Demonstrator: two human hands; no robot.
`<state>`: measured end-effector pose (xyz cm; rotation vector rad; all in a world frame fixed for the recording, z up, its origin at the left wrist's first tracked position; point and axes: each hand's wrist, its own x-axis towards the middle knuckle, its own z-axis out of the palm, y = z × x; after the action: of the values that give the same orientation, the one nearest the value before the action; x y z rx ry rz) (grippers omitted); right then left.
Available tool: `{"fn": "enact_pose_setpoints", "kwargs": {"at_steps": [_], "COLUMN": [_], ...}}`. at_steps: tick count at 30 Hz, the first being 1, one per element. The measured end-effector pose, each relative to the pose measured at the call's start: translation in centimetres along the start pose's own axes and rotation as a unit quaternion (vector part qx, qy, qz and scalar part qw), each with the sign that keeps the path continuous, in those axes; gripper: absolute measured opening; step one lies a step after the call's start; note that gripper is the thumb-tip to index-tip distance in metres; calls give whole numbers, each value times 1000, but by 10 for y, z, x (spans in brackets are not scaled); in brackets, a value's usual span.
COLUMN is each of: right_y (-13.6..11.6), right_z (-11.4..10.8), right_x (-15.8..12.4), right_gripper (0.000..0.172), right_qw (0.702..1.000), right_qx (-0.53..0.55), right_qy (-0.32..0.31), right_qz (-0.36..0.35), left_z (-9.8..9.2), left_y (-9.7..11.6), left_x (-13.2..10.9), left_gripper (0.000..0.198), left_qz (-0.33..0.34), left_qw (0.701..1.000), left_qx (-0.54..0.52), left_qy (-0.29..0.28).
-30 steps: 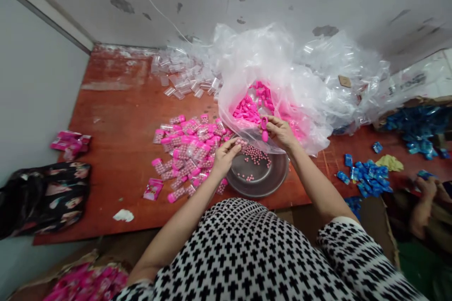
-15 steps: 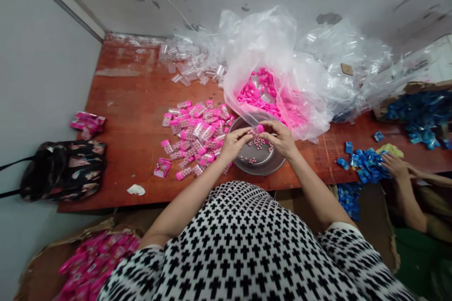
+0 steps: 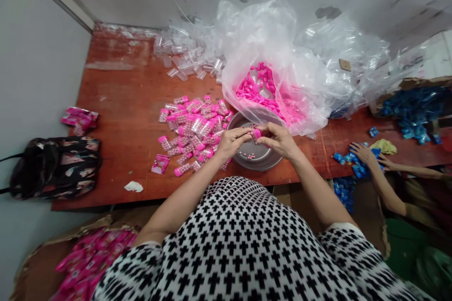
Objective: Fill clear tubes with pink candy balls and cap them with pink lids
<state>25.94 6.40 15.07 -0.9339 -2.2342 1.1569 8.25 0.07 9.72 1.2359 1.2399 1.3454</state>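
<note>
My left hand [image 3: 233,141] and my right hand [image 3: 280,139] meet above a metal bowl [image 3: 256,162] that holds small pink candy balls. The left hand pinches a small clear tube filled with pink balls. The right hand pinches a pink cap [image 3: 257,133] against that tube's end. A pile of filled, pink-capped tubes [image 3: 192,129] lies on the red-brown table [image 3: 123,141] just left of the bowl. Behind the bowl an open clear plastic bag [image 3: 275,70] holds loose pink caps [image 3: 256,91].
Empty clear tubes [image 3: 183,59] lie at the back of the table. Pink packets [image 3: 78,118] and a dark printed bag [image 3: 52,167] sit at the left edge. Another person's hand [image 3: 363,154] rests on blue wrapped sweets [image 3: 356,160] at the right. A box of pink packets [image 3: 88,263] stands below left.
My right hand came down from the bag of caps with a pink cap and met the left hand over the bowl. The other person's hand reached onto the blue sweets.
</note>
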Motion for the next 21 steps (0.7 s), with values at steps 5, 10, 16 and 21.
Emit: {"fn": "enact_pose_setpoints", "kwargs": {"at_steps": [5, 10, 16, 21], "right_y": [-10, -14, -4, 8], "right_z": [8, 13, 14, 26], "right_x": [-14, -21, -8, -23], "right_gripper": [15, 9, 24, 40], "right_qw": [995, 990, 999, 917], "right_qx": [-90, -134, 35, 372], "right_qy": [23, 4, 32, 39], "right_qz": [-47, -49, 25, 137], "left_z": [-3, -4, 1, 2], "left_y": [9, 11, 1, -1], "left_x": [-5, -9, -6, -6], "left_gripper": [22, 20, 33, 46], "left_qz": [26, 43, -149, -221], "left_qw": [999, 995, 978, 933], "left_qx": [31, 79, -143, -268], "left_qy": [-27, -49, 24, 93]}}
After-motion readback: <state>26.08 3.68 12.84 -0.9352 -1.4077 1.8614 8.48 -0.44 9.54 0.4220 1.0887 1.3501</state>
